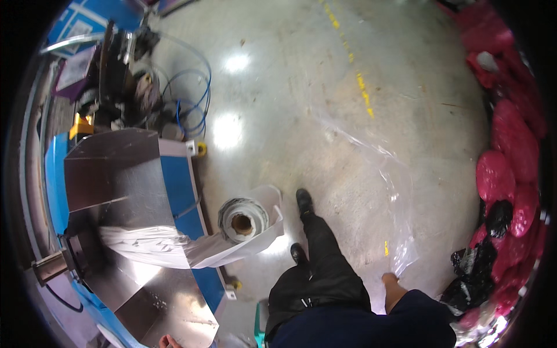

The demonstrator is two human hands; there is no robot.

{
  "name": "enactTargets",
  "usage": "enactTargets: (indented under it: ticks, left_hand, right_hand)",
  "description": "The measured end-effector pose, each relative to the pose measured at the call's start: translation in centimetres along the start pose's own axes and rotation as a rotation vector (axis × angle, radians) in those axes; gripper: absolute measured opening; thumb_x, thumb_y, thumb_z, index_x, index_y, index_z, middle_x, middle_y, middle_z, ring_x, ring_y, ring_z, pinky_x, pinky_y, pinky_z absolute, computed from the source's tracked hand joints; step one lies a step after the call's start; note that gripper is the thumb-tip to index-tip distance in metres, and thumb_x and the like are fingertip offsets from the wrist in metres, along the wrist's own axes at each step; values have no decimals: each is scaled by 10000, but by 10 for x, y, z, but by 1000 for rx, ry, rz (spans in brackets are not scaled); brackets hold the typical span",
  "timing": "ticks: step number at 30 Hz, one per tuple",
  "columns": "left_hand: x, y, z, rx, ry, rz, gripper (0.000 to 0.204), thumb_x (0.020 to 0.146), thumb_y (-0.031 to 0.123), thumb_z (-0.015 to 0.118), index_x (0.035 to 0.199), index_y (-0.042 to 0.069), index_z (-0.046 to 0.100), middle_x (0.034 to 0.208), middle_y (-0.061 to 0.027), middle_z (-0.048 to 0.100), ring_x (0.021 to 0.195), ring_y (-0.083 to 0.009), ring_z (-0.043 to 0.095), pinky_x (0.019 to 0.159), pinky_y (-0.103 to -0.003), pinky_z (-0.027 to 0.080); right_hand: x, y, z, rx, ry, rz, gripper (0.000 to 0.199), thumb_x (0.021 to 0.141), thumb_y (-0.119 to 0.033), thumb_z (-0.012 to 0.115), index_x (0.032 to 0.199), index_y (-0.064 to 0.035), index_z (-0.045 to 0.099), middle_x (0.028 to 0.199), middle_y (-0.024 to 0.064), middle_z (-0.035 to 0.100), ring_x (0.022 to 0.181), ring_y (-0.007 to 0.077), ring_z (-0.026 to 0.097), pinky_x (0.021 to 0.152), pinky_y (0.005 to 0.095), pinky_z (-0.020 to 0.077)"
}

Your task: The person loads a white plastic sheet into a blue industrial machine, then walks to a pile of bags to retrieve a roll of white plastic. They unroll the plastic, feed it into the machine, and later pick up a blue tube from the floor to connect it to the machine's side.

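Note:
My right hand (392,281) is low at the right of my body, closed on the near end of a clear plastic sheet (390,168). That sheet trails away from it over the floor in a long, crumpled strip. Only a few fingers of my left hand (169,341) show at the lower edge, beside the metal hopper (174,310); their grip is cut off from view. A roll of whitish film (243,219) with a brown core stands left of my feet. Its gathered white film (148,242) runs into the hopper of the blue machine (177,180).
Red plastic bags (513,139) are heaped along the right side, with black bags (476,267) near them. Blue hose (203,101) coils on the floor beside dark equipment at the far left. A worn yellow line (362,93) marks the grey floor. Something green (259,325) is by my left leg.

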State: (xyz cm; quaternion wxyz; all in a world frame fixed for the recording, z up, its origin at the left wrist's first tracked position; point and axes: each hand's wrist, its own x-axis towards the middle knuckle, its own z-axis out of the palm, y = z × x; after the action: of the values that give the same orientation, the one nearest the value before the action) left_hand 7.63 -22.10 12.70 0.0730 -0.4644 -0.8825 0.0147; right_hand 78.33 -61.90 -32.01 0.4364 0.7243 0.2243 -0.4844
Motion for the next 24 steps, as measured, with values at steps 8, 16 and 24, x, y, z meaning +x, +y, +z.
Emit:
enactTargets:
  ticks: [8,16,24]
  left_hand:
    - [3,4,-7,-531,221,114,218,851,285,705,988,118,734,973,-102,713,880,-288,685,790,-409,532]
    - [-64,62,7,-1223,-9,341,455,900,71,629,1331,47,485,1186,-123,591,1014,-199,571,878,-313,471]
    - [-299,251,-5,-908,-755,1047,1000,692,201,858,1488,52,272,1413,-199,438,1142,-321,549,935,-396,477]
  right_hand:
    - [-21,-86,139,411,-59,62,208,810,-198,628,959,-100,736,1000,115,723,971,251,676,853,423,506]
    - [-64,-7,99,690,510,88,326,855,-210,575,1088,5,657,1130,174,659,1099,298,608,913,416,483]
    - [-219,81,-7,2204,831,-745,556,830,-348,721,1237,4,580,1213,156,615,1174,248,545,1017,366,412]
